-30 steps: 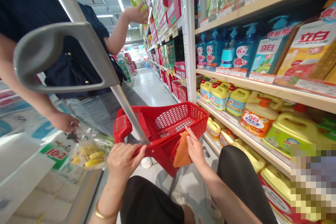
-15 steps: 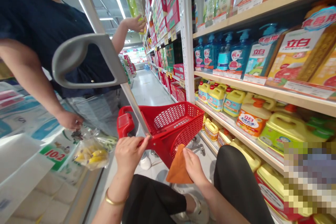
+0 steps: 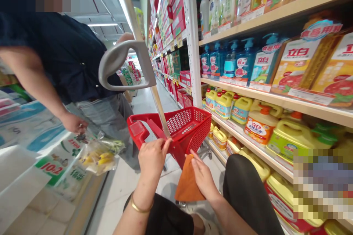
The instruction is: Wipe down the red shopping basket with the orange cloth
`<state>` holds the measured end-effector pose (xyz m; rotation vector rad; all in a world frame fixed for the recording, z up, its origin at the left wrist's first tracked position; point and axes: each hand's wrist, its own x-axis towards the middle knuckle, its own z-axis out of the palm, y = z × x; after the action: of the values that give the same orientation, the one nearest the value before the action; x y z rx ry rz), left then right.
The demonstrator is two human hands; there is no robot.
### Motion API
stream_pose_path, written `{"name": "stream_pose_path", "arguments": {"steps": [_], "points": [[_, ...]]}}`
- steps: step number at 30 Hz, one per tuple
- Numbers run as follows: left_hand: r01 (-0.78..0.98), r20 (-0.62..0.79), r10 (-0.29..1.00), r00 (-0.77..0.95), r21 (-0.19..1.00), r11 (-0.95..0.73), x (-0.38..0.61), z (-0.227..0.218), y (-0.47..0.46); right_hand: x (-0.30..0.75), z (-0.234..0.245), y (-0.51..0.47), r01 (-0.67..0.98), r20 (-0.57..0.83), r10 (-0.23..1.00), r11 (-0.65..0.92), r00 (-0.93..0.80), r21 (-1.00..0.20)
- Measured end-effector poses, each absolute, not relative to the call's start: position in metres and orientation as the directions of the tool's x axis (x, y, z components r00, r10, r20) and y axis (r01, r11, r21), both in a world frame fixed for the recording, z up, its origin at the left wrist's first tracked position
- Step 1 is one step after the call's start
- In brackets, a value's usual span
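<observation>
A red plastic shopping cart (image 3: 193, 136) with mesh sides stands just in front of me. Its metal pole (image 3: 160, 110) rises to a grey loop handle (image 3: 150, 66). My left hand (image 3: 151, 156), with a gold bangle at the wrist, is closed on the cart's near edge at the foot of the pole. An orange cloth (image 3: 189, 183) hangs from my right hand (image 3: 202, 174), which pinches it close to the cart's mesh side. Part of the cloth lies behind my fingers.
Shelves (image 3: 275, 102) of dish soap bottles and yellow jugs (image 3: 242, 108) line the right side. At left stands another person (image 3: 82, 66), a bag of bananas (image 3: 100, 158) in one hand. Packs of paper (image 3: 52, 167) are stacked beside them, and an aisle runs ahead.
The pole and grey handle have swung to the right in view, along with my left hand. The other person's raised hand and green bottle are now largely hidden behind the handle and pole.
</observation>
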<state>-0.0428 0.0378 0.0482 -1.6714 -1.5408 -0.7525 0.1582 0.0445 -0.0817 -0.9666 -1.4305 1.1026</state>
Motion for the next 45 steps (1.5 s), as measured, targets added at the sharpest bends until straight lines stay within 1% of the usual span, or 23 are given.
{"name": "stream_pose_path", "arguments": {"steps": [3,6,9,13,16,18,21,23,25,27,29,31,33,35,38,40,41,43,45], "points": [[0.994,0.812,0.578,0.083,-0.112,0.014,-0.033,0.048,0.034,0.160,-0.080,0.042,-0.005,0.244,0.955,0.247,-0.167,-0.969],[0.995,0.801,0.593,0.081,-0.095,-0.007,-0.037,0.049,0.034,0.160,-0.076,0.037,-0.013,0.244,0.951,0.246,-0.193,-0.969],[0.988,0.753,0.642,0.146,-0.085,-0.125,-0.049,0.052,0.039,0.158,-0.072,0.032,-0.012,0.251,0.943,0.255,-0.219,-0.967],[0.938,0.626,0.720,0.299,-0.054,-0.343,-0.057,0.061,0.051,0.157,-0.070,0.027,-0.009,0.276,0.933,0.281,-0.233,-0.960],[0.910,0.537,0.763,0.359,-0.019,-0.415,-0.040,0.066,0.059,0.159,-0.070,0.028,-0.011,0.279,0.940,0.282,-0.197,-0.959],[0.891,0.503,0.771,0.391,0.001,-0.453,-0.020,0.069,0.060,0.163,-0.071,0.031,-0.014,0.286,0.942,0.288,-0.174,-0.957],[0.837,0.471,0.758,0.451,0.070,-0.542,0.006,0.077,0.054,0.174,-0.071,0.037,-0.016,0.307,0.942,0.308,-0.133,-0.951],[0.800,0.457,0.743,0.489,0.106,-0.591,0.006,0.087,0.049,0.188,-0.071,0.042,-0.003,0.295,0.951,0.296,-0.092,-0.955],[0.809,0.464,0.746,0.478,0.098,-0.579,-0.012,0.097,0.047,0.206,-0.071,0.046,0.008,0.252,0.967,0.252,-0.028,-0.968],[0.861,0.496,0.770,0.401,0.084,-0.502,-0.043,0.105,0.050,0.226,-0.069,0.048,-0.006,0.200,0.978,0.200,0.053,-0.980],[0.906,0.508,0.799,0.321,0.081,-0.415,-0.073,0.107,0.057,0.244,-0.064,0.049,-0.051,0.163,0.977,0.171,0.139,-0.984],[0.928,0.487,0.824,0.290,0.066,-0.366,-0.091,0.100,0.066,0.259,-0.054,0.048,-0.112,0.140,0.965,0.168,0.220,-0.979],[0.942,0.495,0.821,0.284,0.015,-0.336,-0.090,0.089,0.073,0.270,-0.037,0.046,-0.171,0.139,0.945,0.196,0.296,-0.965],[0.955,0.500,0.823,0.270,-0.031,-0.295,-0.074,0.077,0.075,0.278,-0.014,0.044,-0.219,0.168,0.919,0.257,0.358,-0.941],[0.959,0.549,0.795,0.258,-0.045,-0.280,-0.040,0.063,0.070,0.287,0.027,0.045,-0.229,0.255,0.878,0.368,0.406,-0.901],[0.957,0.573,0.776,0.265,-0.060,-0.282,-0.021,0.058,0.065,0.291,0.054,0.054,-0.160,0.339,0.844,0.435,0.415,-0.886],[0.958,0.586,0.766,0.264,-0.068,-0.278,-0.013,0.057,0.062,0.291,0.066,0.060,-0.086,0.397,0.822,0.468,0.408,-0.880],[0.961,0.618,0.743,0.255,-0.078,-0.265,-0.002,0.054,0.057,0.289,0.084,0.077,0.160,0.546,0.767,0.525,0.338,-0.836],[0.962,0.650,0.719,0.248,-0.075,-0.264,0.006,0.051,0.053,0.285,0.093,0.094,0.476,0.658,0.732,0.523,0.173,-0.707]]}}
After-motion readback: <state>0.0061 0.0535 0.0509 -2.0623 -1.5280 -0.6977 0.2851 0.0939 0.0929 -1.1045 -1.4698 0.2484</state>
